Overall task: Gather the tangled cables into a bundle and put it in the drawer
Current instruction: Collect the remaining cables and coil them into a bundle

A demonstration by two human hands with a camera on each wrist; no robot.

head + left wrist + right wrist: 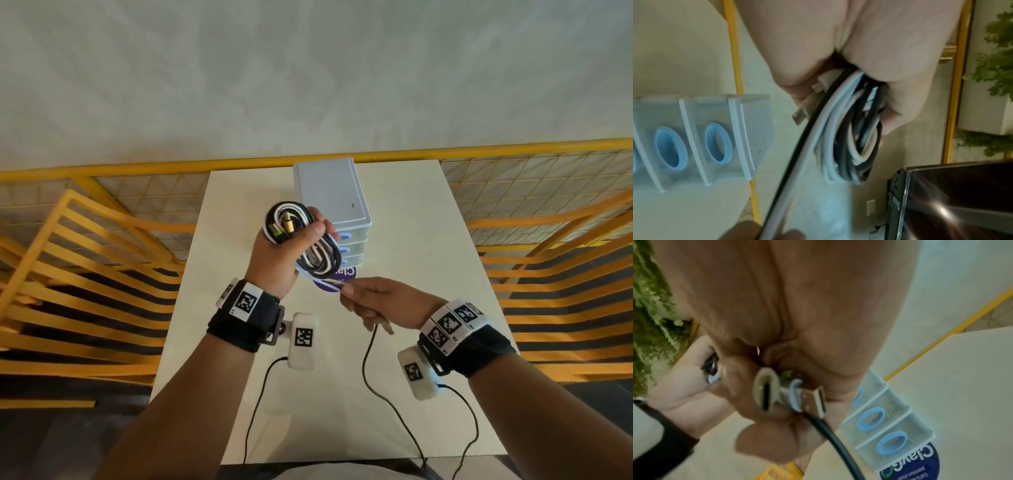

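My left hand (291, 240) grips a coiled bundle of black and white cables (308, 246) above the table, in front of the drawer unit (332, 192). In the left wrist view the cable bundle (849, 146) loops out of the left hand (838, 84). Two loose strands (797, 178) run from it toward my right hand (370, 301), which pinches them below the bundle. USB plugs (812, 400) stick out of the right hand (777, 386) near the palm. The drawer unit (879, 418) is a small grey stack with blue ring handles (717, 144); its drawers look closed.
The white table (411, 394) is ringed by a yellow railing (137, 168) and yellow slatted chairs (68, 291). A blue round sticker (916, 467) lies on the table before the drawer unit. Wrist camera wires (376, 377) hang over the near table edge.
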